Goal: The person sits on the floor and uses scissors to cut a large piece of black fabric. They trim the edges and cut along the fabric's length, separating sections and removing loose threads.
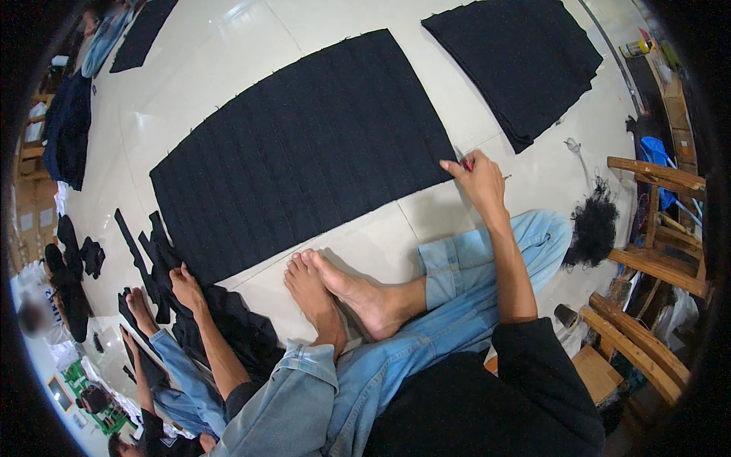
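Note:
A large dark cloth panel [304, 145] with long parallel seams lies flat on the floor in front of my bare feet. Loose threads stick out along its curved far edge. My right hand [480, 181] is at the panel's right corner, its fingers closed around a small red-handled tool [467, 161] with a metallic tip. The thumb reaches the cloth's edge; the tool's kind is mostly hidden by the fingers. At the panel's near left corner, my left hand [187, 289] has its fingers bent on the dark cloth, beside crumpled black fabric [236, 324].
Another stack of dark cloth [518, 68] lies at the far right. A tangle of black threads [594, 225] sits by my right knee, near a wooden stool [659, 179]. Black strips [137, 247] lie to the left. A co-worker in jeans [179, 381] sits close on my left.

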